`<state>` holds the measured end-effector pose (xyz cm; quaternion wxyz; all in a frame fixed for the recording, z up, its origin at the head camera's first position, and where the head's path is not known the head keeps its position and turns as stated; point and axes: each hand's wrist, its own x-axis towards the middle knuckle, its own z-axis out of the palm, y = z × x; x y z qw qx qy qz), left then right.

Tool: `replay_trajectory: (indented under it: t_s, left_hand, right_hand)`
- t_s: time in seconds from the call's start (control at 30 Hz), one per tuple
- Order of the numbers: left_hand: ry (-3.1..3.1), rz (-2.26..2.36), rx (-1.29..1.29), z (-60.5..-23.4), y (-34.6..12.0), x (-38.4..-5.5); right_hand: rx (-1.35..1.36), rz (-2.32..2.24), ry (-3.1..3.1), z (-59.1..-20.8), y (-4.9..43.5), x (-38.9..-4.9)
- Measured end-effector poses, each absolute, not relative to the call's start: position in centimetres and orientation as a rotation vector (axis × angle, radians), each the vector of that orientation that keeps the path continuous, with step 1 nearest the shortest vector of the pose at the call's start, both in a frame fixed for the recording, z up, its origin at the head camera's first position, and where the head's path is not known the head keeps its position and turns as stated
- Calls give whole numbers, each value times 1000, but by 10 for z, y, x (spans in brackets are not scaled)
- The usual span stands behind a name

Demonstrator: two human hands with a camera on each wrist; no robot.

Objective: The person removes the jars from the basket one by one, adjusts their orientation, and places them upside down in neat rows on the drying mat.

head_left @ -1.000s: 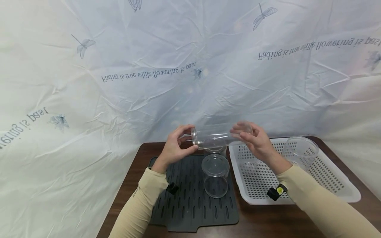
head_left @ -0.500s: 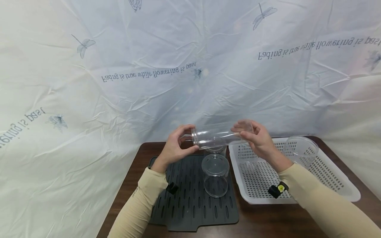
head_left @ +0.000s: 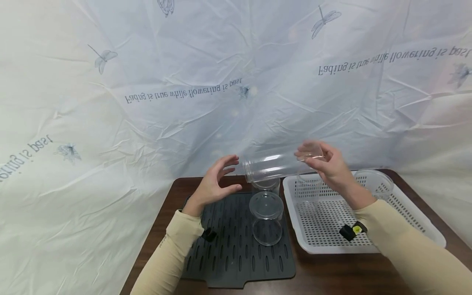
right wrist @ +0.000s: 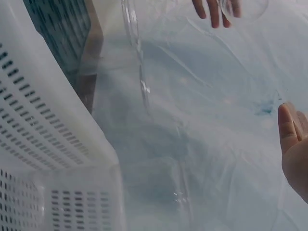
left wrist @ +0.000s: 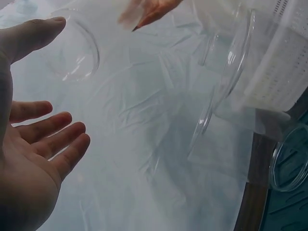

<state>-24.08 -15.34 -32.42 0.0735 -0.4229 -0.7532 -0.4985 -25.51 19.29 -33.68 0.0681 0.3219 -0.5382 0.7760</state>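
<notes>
A tall clear jar (head_left: pixel 273 164) lies nearly sideways in the air, its threaded mouth toward the left. My right hand (head_left: pixel 333 168) grips the jar's right end, with thumb in front and fingers behind. Just off the mouth, my left hand (head_left: pixel 212 186) is spread and holds nothing. The left wrist view shows that palm (left wrist: pixel 33 168) with fingers apart beside the round clear rim (left wrist: pixel 96 53). Below, a clear jar (head_left: pixel 267 217) stands on a dark ribbed mat (head_left: pixel 228 246), with another clear jar (head_left: pixel 266 186) behind it, partly hidden.
Right of the mat stands a white perforated basket (head_left: pixel 302 241) with clear containers inside, one clear jar (head_left: pixel 374 180) at its back right. All rest on a dark brown table (head_left: pixel 321 278). A pale printed cloth (head_left: pixel 221 123) hangs behind.
My left hand has let go of the jar's mouth and drawn slightly left. My right hand has carried the jar a little to the right, its right end tipped higher.
</notes>
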Motion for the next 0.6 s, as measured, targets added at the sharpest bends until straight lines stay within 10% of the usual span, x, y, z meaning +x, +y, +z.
replay_trajectory:
  t_s: [0.6]
  left_hand:
    - [-2473,-1314,-1091,-376,-184,-276]
  right_hand:
    - [1043,2057,-1934,-310,208,-236]
